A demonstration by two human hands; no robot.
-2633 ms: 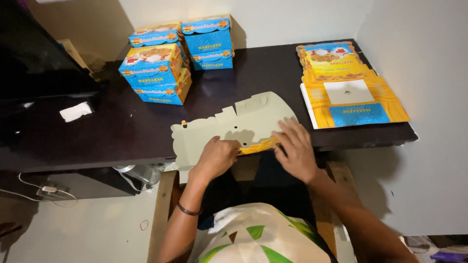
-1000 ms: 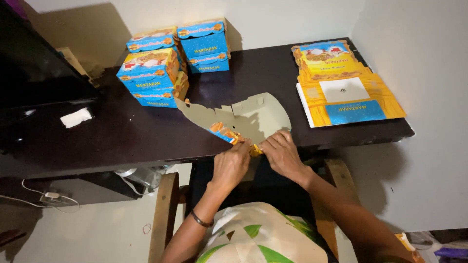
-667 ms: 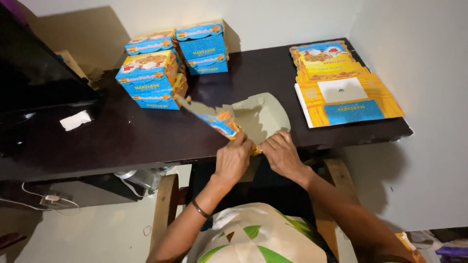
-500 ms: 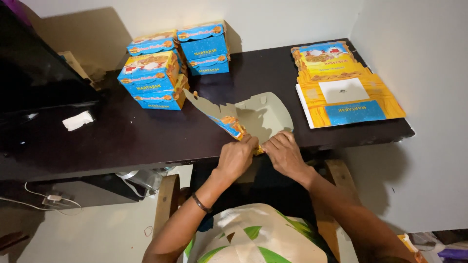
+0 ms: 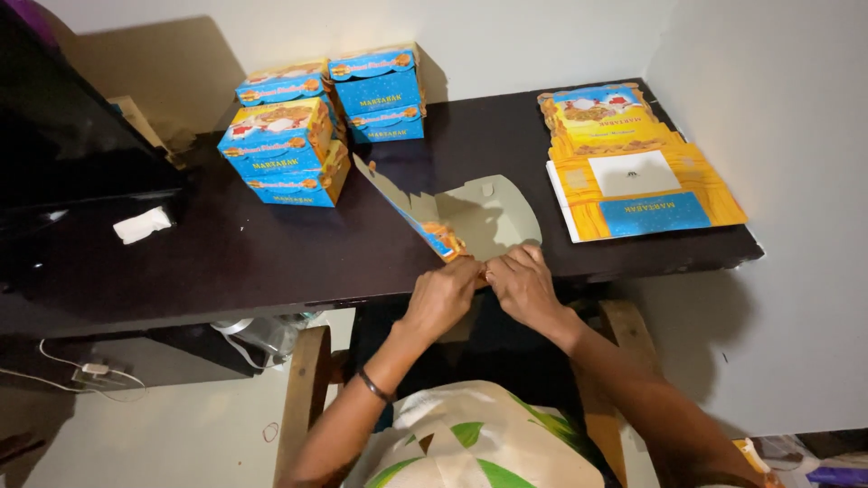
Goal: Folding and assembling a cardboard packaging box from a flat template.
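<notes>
cardboard box blank (image 5: 470, 217) looks light, thin, springy along its creases; i see my left hand (image 5: 440, 295) and right hand (image 5: 522, 283) both pinching its near edge.

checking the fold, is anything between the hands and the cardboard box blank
Nothing visible: the left hand and right hand both touch the box blank at the table's near edge.

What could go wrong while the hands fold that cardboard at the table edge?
The left hand and right hand pinch the half-folded box blank right at the table edge, so it might slip off. One flap stands up unsupported and may bend crooked. Pressing too hard could tear the thin tab.
</notes>
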